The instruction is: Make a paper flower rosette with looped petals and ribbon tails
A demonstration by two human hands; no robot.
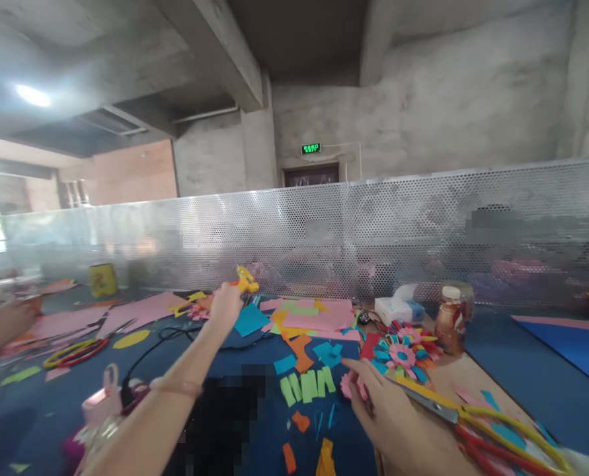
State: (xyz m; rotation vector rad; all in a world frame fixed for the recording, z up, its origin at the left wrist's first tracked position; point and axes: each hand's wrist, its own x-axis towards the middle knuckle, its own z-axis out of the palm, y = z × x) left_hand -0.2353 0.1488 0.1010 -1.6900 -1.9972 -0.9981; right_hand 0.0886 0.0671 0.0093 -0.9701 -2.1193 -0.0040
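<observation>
My left hand [227, 301] reaches far forward over the table, its fingers closed round a small yellow-and-orange thing [247, 280] whose kind I cannot make out. Close in on the right, my right hand [381, 400] has its fingers bent and closed on a pink paper flower [346, 386], partly hidden by them. Scissors with yellow and red handles [510, 430] lie just right of that hand. Green paper strips [310, 385] and a blue paper flower [328, 354] are left of it. Behind it sits a cluster of pink, blue and red paper flowers [402, 354].
Pink paper sheets [318, 316] lie at the back, before a perforated metal partition [274, 238]. A tissue box [398, 309] and a brown bottle [450, 320] stand at right. A black cable [162, 337] crosses the left side, near more scissors [76, 354]. Another person's hand [19, 314] is far left.
</observation>
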